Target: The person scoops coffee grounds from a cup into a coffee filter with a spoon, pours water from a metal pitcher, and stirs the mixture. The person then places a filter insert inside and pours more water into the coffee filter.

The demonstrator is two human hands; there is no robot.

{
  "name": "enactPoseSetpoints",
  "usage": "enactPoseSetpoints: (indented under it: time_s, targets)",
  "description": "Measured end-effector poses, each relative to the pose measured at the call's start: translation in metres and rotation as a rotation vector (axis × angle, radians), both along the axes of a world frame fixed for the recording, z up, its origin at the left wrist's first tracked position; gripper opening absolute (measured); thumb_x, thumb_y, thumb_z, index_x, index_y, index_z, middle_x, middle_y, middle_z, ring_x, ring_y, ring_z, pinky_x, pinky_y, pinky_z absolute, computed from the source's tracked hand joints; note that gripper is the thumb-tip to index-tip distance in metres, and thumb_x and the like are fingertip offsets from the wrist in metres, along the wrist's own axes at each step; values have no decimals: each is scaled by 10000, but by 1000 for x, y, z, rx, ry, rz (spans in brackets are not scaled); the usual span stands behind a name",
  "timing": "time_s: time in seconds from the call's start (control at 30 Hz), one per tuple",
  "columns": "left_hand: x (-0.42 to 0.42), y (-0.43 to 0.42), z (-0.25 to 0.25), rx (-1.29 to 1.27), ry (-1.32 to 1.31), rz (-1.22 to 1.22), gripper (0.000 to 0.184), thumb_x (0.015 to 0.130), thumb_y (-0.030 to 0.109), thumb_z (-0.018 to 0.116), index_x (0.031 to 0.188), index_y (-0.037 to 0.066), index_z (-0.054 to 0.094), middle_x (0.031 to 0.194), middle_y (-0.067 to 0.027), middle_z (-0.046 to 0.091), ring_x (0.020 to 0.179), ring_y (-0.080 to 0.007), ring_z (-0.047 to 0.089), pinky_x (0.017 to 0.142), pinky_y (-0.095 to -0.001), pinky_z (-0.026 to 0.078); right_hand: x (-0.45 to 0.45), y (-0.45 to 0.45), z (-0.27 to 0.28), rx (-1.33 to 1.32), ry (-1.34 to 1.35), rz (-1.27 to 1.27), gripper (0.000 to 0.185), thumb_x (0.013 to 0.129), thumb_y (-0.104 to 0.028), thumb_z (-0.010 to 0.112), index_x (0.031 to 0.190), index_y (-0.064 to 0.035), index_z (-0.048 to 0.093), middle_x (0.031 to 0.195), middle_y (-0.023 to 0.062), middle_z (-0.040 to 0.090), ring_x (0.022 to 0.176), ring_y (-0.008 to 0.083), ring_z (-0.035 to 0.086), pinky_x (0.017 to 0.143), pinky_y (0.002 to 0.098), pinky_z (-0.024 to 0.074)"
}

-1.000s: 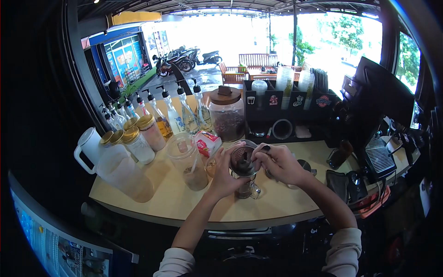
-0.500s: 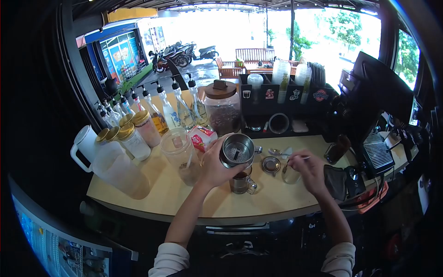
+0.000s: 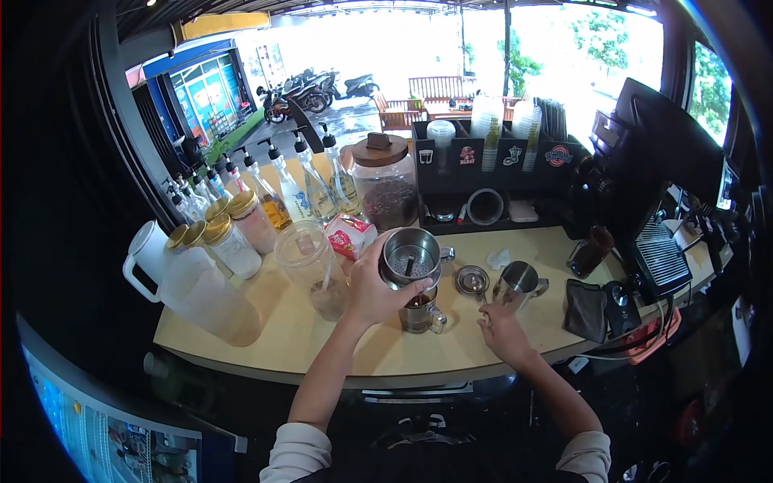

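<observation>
My left hand [image 3: 377, 286] grips a metal drip filter [image 3: 411, 256] with a perforated disc inside, tilted above a glass mug [image 3: 418, 315] that holds dark liquid. To the right, my right hand [image 3: 505, 332] has its fingers pinched beside a metal cup [image 3: 518, 278] with a side handle; what the fingers hold is too small to make out. Between the hands a round metal lid [image 3: 471, 281] lies on the counter. A crumpled white wrapper [image 3: 498, 258] is behind the cup.
On the wooden counter [image 3: 322, 351], a plastic tub [image 3: 311, 270], frosted pitcher [image 3: 211, 294], gold-lidded jars [image 3: 233, 245] and pump bottles [image 3: 316, 187] stand left. A wooden-lidded jar [image 3: 385, 189] and black cup rack [image 3: 501, 158] are behind; a dark cloth [image 3: 585, 311] lies right.
My right hand has left the filter and moved right and down to the metal cup. My left hand still holds the filter, now slightly lower over the mug. The view has shifted a little.
</observation>
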State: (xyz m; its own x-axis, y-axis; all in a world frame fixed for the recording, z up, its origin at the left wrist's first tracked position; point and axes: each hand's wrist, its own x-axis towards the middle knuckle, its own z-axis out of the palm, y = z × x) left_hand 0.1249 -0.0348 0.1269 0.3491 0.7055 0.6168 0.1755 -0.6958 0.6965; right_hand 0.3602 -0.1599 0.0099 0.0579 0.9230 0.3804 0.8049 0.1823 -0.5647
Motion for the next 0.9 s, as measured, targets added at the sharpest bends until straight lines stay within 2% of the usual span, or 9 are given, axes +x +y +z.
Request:
enactPoseSetpoints:
  time_s: [0.13,0.2,0.43,0.57,0.7,0.77,0.8,0.87,0.9]
  targets:
    - [-1,0,-4,0,-30,-25,715,575,292,878,1162,28,564,1059,-124,651,1000,-264,638,907,-383,475,-2,-4,-8,-59,-25,2,307,819,-72,630,1091,27,528,1007,221,544,956,397,545,828,450,457]
    - [-3,-2,-3,21,91,-29,791,634,242,868,1268,-4,464,1128,-136,633,1061,-217,620,958,-353,467,-3,-6,-7,-8,-107,-16,341,812,-106,647,1101,27,525,1042,215,526,963,392,547,834,447,462]
    - [-2,-1,-15,74,21,-13,795,639,217,867,1276,-15,452,1186,-145,593,1107,-224,588,970,-356,460,1,-16,33,-76,-73,-24,330,827,-130,645,1111,-8,530,1047,185,525,959,382,550,834,434,460]
    - [-3,-1,-16,153,5,-8,823,632,202,869,1294,-14,430,1203,-145,579,1121,-222,577,981,-358,452,35,-14,59,370,-2,-190,176,858,-82,584,1023,-18,571,966,167,555,845,360,573,737,392,470]
    - [-2,-1,-19,194,-26,0,831,627,194,871,1297,-8,422,1207,-139,573,1121,-218,574,984,-356,450,81,-4,42,513,-203,-352,128,875,-61,569,996,-20,568,875,127,573,804,295,587,721,341,465]
    - [-2,-5,-17,167,-53,-14,826,625,192,872,1292,-4,426,1204,-136,573,1117,-217,576,978,-354,454,91,-7,24,51,409,-302,89,924,-87,550,989,-26,550,814,64,577,833,195,579,760,299,443]
    - [-1,-6,-17,137,-78,-30,821,623,190,873,1287,0,429,1201,-132,573,1114,-217,577,972,-352,457,100,-5,9,54,408,-299,89,924,-87,550,989,-26,550,814,64,577,833,195,579,760,299,443]
    - [0,-5,-21,123,-92,-37,821,620,188,874,1285,5,430,1203,-127,568,1117,-215,572,977,-352,453,114,1,-16,72,729,-128,104,965,-140,525,948,-38,528,788,20,557,815,113,549,756,281,432]
    - [0,-5,-22,105,-104,-48,821,617,186,876,1284,9,431,1205,-122,563,1120,-213,568,982,-352,448,113,2,-17,72,730,-125,104,965,-140,525,948,-38,528,788,20,557,815,113,549,756,281,432]
